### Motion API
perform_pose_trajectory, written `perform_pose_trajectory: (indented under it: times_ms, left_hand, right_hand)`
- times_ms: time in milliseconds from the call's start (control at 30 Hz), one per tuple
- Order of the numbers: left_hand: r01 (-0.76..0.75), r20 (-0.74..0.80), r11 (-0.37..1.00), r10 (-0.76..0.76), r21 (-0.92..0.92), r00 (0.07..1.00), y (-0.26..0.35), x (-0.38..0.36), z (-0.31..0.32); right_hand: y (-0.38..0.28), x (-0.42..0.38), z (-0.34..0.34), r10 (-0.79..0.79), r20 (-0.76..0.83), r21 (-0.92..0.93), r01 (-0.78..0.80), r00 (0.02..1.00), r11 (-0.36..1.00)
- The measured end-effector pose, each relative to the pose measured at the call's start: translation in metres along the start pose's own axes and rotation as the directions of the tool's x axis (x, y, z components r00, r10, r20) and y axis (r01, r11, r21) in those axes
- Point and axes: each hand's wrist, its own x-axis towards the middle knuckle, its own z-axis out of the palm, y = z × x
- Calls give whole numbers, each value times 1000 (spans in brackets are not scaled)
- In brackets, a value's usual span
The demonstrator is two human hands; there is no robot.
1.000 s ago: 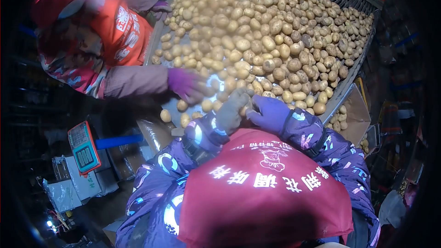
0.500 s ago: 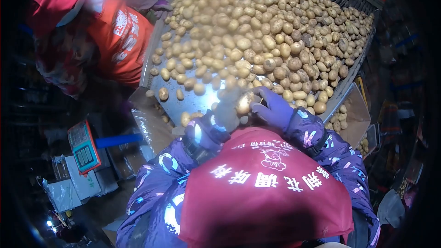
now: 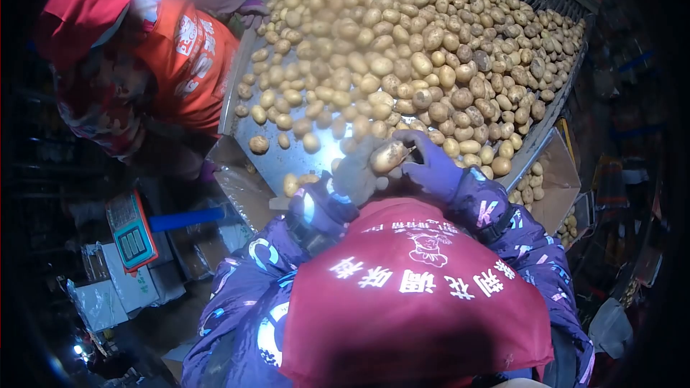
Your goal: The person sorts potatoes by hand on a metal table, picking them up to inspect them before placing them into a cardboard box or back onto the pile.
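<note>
A pale brown potato (image 3: 389,157) is held in front of my chest, over the near edge of the metal sorting table (image 3: 253,145). My left hand (image 3: 357,172), in a dirty grey glove, is closed around the potato's left side. At its right end is my right hand (image 3: 433,167), in a purple glove, with thumb and fingers pinched together. A small thin thing shows between those fingers, too small to name. A large heap of loose potatoes (image 3: 438,65) covers most of the table beyond my hands.
A co-worker in a red apron (image 3: 188,65) stands at the table's left side. An open carton (image 3: 241,179) stands at the near left corner, and another carton (image 3: 559,183) beside potatoes at the right. A scale display (image 3: 133,233) on a blue arm is at lower left.
The potato has turned to lie more slanted in my hands. At left, the co-worker's lower gloved hand has come into view by the carton, and a potato at the table's edge is gone.
</note>
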Motion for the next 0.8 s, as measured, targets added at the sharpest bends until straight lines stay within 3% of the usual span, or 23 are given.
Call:
perform_pose_trajectory:
  times_ms: [33,100,167,200,267,367,467,533,600,733,800]
  left_hand:
    - [-49,-93,996,57,77,994,-4,3,1]
    - [-132,-150,907,207,400,967,-6,2,3]
    - [-193,-26,586,344,787,939,-4,-3,7]
    - [-281,40,597,383,751,923,-8,-1,4]
    - [-271,50,683,325,678,944,-11,-1,-3]
    - [-102,21,933,101,345,995,-2,-3,-4]
    - [1,59,992,-9,128,998,0,-3,-7]
    - [-18,27,987,14,158,1000,-4,-1,-8]
    - [-97,-22,939,110,330,994,-6,0,-7]
    - [-246,5,645,352,724,936,-8,-1,-9]
    - [-322,108,450,439,833,892,-11,0,-14]
  right_hand:
    - [16,2,-4,-80,-14,10,80,997,997]
    - [33,4,-9,-135,5,70,134,991,989]
    - [37,5,-12,-88,75,167,75,993,983]
    - [39,5,-13,-123,88,162,108,988,981]
    - [43,7,-12,-183,120,148,164,976,975]
    - [27,7,-6,-230,179,123,210,957,970]
    - [8,8,0,-260,237,108,240,936,965]
    - [4,12,-1,-275,265,125,250,924,960]
    - [0,13,-2,-279,260,163,243,924,956]
    - [-32,2,-1,-262,200,259,207,944,943]
    - [-2,6,8,-144,114,10,144,983,990]
